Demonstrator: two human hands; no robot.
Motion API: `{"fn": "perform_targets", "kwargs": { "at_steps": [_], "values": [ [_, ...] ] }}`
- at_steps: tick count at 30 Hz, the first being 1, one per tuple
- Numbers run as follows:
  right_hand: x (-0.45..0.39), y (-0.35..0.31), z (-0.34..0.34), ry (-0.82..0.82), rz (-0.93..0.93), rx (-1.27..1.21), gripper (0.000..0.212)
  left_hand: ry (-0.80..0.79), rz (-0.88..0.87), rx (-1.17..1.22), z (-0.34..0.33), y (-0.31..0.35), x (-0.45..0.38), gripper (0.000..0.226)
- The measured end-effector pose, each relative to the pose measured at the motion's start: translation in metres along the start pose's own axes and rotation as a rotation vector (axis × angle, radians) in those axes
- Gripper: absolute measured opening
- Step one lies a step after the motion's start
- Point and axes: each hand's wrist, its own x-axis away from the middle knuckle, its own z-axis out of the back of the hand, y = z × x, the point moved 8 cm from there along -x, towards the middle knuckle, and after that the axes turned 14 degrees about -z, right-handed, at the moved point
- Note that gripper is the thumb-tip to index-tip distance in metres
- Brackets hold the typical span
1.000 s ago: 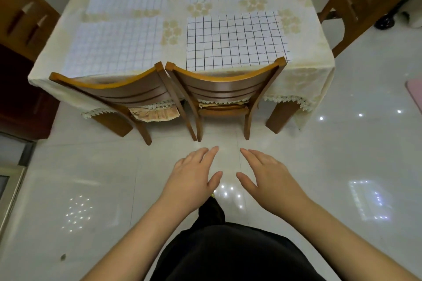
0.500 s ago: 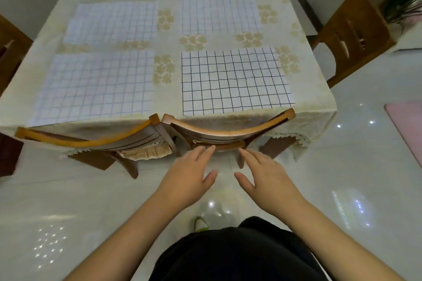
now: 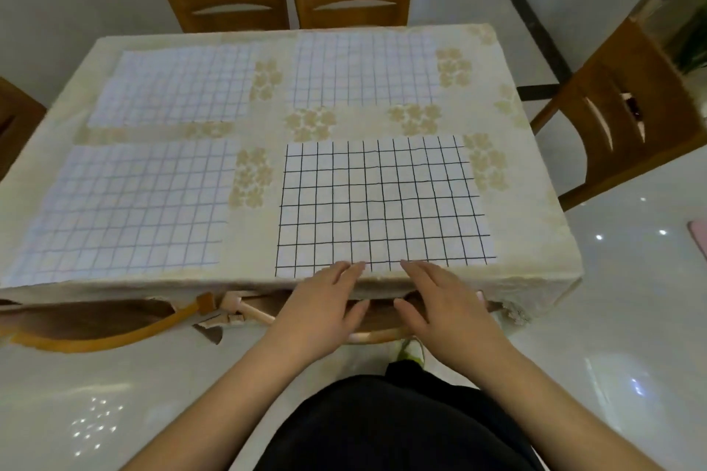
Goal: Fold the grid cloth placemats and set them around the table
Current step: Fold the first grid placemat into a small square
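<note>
Both flat, empty, the left hand (image 3: pixel 321 308) and right hand (image 3: pixel 445 308) should pinch the black-grid placemat (image 3: pixel 382 203) near edge, folding evenly

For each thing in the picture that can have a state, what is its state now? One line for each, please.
Near right placemat: spread flat, unfolded, dark grid lines.
Near left placemat: spread flat, unfolded.
Far left placemat: spread flat, unfolded.
Far right placemat: spread flat, unfolded.
Left hand: open, empty, fingertips at the near right placemat's front edge.
Right hand: open, empty, fingertips at the same edge.
Tablecloth: draped over the table.
Two far chairs: pushed in.
</note>
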Motion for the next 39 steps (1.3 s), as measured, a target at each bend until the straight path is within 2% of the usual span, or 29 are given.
{"fn": "perform_targets", "kwargs": {
  "at_steps": [6, 14, 19, 23, 26, 31, 39],
  "values": [
    [-0.063, 0.031, 0.023, -0.077, 0.049, 0.044, 0.062, -0.047, 0.06, -0.01, 0.0, -0.007, -0.065, 0.062],
    [-0.126, 0.039, 0.006, -0.163, 0.078, 0.067, 0.061, -0.082, 0.116, 0.022, -0.017, -0.04, -0.101, 0.06],
    [-0.165, 0.033, -0.016, -0.158, 0.091, 0.102, 0.059, -0.129, 0.054, -0.022, -0.041, -0.072, -0.125, 0.059],
    [-0.199, 0.038, -0.03, -0.123, 0.071, 0.124, 0.062, -0.097, 0.045, -0.052, -0.058, -0.108, -0.143, 0.059],
    [-0.224, 0.042, -0.04, -0.072, 0.099, 0.157, 0.069, -0.1, 0.083, -0.148, -0.066, -0.137, -0.153, 0.063],
    [-0.254, 0.061, -0.066, -0.125, 0.086, 0.261, 0.077, -0.185, 0.157, -0.164, -0.092, -0.178, -0.154, 0.076],
    [-0.257, 0.092, -0.069, -0.074, 0.053, 0.304, 0.065, -0.133, 0.134, -0.144, -0.098, -0.201, -0.141, 0.064]
  ]
}}
